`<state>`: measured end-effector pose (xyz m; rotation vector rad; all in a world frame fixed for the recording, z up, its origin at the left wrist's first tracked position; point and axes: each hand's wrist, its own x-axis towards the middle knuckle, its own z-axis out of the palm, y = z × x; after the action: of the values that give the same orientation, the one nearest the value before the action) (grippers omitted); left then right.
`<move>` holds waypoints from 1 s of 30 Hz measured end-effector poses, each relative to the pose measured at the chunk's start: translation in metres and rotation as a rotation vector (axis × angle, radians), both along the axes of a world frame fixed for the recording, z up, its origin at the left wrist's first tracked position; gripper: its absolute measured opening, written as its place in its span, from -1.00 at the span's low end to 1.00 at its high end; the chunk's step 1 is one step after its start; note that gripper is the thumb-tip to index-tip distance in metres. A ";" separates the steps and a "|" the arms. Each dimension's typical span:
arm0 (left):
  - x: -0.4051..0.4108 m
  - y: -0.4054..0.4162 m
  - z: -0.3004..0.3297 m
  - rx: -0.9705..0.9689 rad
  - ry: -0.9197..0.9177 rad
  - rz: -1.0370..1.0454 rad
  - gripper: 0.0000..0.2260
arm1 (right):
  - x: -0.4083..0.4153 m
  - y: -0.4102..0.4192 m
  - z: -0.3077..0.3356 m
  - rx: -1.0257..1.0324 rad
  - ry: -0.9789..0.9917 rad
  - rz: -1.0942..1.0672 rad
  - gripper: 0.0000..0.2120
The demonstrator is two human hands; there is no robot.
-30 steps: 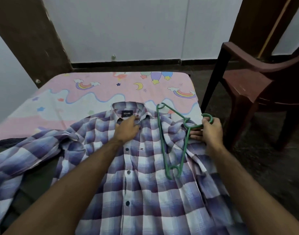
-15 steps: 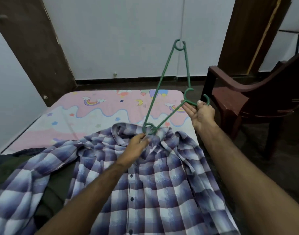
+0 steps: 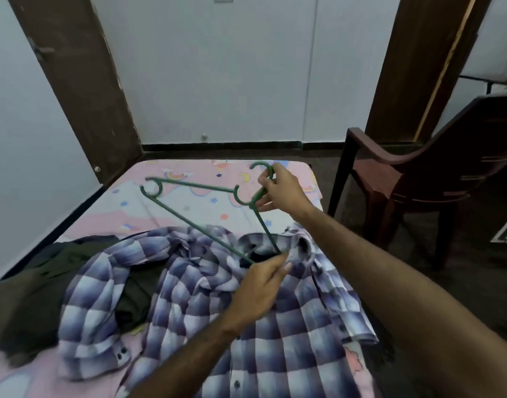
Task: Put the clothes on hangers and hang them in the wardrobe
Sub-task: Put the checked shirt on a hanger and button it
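Your right hand (image 3: 281,191) has a pinching grip on the hook end of the green hanger (image 3: 200,186), and your left hand (image 3: 259,291) is gripping the collar of the checked shirt (image 3: 275,340), which is spread on the bed (image 3: 206,208) with one hanger arm poked into the neck opening. The hanger looks light and stiff, so steer it from the hook. The shirt's soft and floppy and will probably bunch up, so I'd hold it by the collar edge and keep that opening wide while feeding the shoulder in.
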<state>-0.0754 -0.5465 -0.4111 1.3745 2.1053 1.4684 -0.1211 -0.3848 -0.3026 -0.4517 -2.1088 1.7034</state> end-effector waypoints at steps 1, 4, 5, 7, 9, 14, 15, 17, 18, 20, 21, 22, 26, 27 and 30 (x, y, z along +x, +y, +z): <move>0.012 -0.008 0.004 -0.016 0.019 -0.041 -0.77 | 0.007 -0.001 -0.003 0.041 -0.059 0.020 -0.92; 0.033 -0.029 -0.005 -0.239 0.235 -0.267 -0.80 | 0.035 0.002 -0.022 0.130 -0.176 0.021 -0.91; 0.033 -0.036 -0.014 -0.325 0.330 -0.331 -0.79 | 0.045 0.005 -0.030 0.125 -0.189 0.003 -0.90; 0.025 -0.049 -0.033 -0.382 0.419 -0.300 -0.69 | 0.069 0.013 -0.046 0.063 -0.185 -0.038 -0.90; 0.008 -0.058 -0.044 -0.231 0.374 -0.086 -0.67 | 0.090 0.022 -0.058 -0.051 -0.141 -0.076 -0.90; -0.067 -0.051 -0.060 -0.158 0.310 0.290 -0.72 | 0.118 0.037 -0.068 -0.225 -0.006 -0.155 -0.88; -0.079 -0.045 -0.057 -0.247 0.378 0.270 -0.66 | 0.119 0.040 -0.069 -0.216 -0.005 -0.157 -0.87; -0.098 -0.027 -0.053 -0.435 0.501 0.231 -0.62 | 0.120 0.041 -0.069 -0.161 -0.027 -0.147 -0.85; -0.103 -0.018 -0.050 -0.518 0.535 0.210 -0.61 | 0.121 0.041 -0.070 -0.120 -0.037 -0.131 -0.85; -0.109 0.000 -0.051 -0.646 0.558 0.168 -0.55 | 0.125 0.039 -0.071 -0.033 -0.035 -0.095 -0.89; -0.110 0.008 -0.055 -0.708 0.569 0.165 -0.55 | 0.127 0.038 -0.071 0.017 -0.027 -0.084 -0.94; -0.108 0.014 -0.058 -0.744 0.592 0.176 -0.58 | 0.130 0.037 -0.071 0.072 -0.017 -0.080 -0.95; -0.116 0.016 -0.080 -0.723 0.525 0.216 -0.79 | 0.140 0.035 -0.064 0.210 0.022 -0.036 -0.74; -0.120 0.014 -0.082 -0.673 0.423 0.220 -0.80 | 0.141 0.036 -0.063 0.232 0.032 -0.035 -0.72; -0.134 0.005 -0.070 -0.455 0.147 0.232 -0.70 | 0.134 0.036 -0.061 0.215 0.102 -0.076 -0.73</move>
<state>-0.2097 -0.5410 -0.4808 1.1212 2.5557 0.8869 0.0132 -0.3486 -0.3632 -0.3672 -2.1421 1.4082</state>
